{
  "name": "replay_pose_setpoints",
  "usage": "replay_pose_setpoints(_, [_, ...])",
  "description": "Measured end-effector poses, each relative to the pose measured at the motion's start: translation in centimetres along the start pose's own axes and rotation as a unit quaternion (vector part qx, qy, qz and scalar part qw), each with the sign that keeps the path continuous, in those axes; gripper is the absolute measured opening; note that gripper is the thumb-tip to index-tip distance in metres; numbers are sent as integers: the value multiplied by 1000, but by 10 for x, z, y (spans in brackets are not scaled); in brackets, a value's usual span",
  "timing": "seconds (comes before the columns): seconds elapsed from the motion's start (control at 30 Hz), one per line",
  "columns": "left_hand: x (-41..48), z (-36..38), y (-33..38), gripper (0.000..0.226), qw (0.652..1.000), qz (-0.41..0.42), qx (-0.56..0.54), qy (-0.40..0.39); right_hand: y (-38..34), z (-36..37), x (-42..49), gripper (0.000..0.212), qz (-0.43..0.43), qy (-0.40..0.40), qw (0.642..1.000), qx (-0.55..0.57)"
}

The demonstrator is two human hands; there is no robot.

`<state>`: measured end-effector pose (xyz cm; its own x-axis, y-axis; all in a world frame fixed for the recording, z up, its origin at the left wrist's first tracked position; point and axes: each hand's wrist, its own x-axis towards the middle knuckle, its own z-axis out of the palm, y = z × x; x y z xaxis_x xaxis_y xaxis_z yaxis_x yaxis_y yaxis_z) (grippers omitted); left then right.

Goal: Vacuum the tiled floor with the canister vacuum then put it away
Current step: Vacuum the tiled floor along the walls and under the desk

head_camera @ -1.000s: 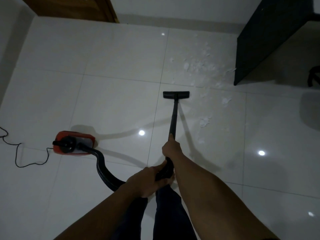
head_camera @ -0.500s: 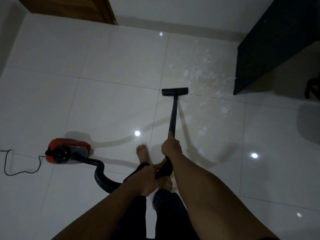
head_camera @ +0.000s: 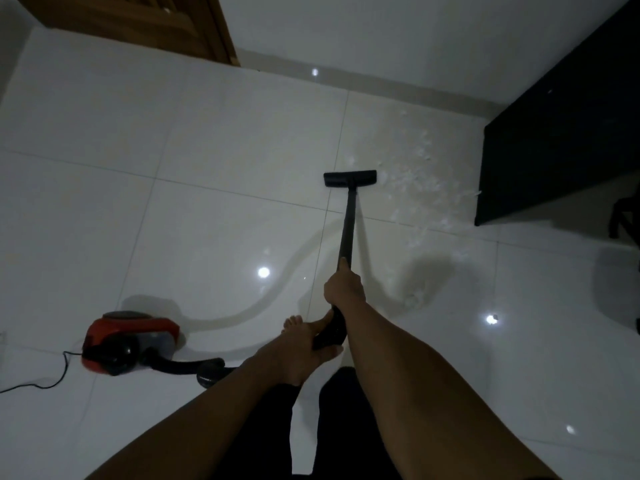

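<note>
Across the tiled floor (head_camera: 173, 133), which fills nearly the whole view, I face a dark cabinet (head_camera: 554, 150) on the right and a wooden door (head_camera: 156, 22) at the top left. Low on the left the red canister vacuum (head_camera: 131, 337) sits on the tiles, and its black hose (head_camera: 194, 367) curls toward my legs. The wand (head_camera: 348, 230) runs straight ahead to the floor head (head_camera: 349, 178), which lies flat just left of the white scraps (head_camera: 415, 178) scattered beside the cabinet. My right hand (head_camera: 344, 287) is wrapped round the wand, and my left hand (head_camera: 304, 351) is clamped on the handle (head_camera: 329, 336) just behind it, so the two sit close together on the one tool. To do this pass well, I judge the head should stay flat and sweep right through the scraps in slow, overlapping strokes up to the cabinet edge. I should also watch that the hose and the power cord (head_camera: 45, 379) do not snag. I count one canister, one hose, one wand, one head, two hands, one bare foot (head_camera: 292, 322), and one patch of scraps too many to count.
</note>
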<state>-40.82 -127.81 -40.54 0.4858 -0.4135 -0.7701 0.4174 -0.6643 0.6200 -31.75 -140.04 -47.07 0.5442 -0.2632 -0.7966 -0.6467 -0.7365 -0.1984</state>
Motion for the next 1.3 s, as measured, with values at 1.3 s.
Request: replay_pose_setpoints(1.3, [186,-223,222,71,997,4,72,31,-152,-249,215,70,24,1,981,194])
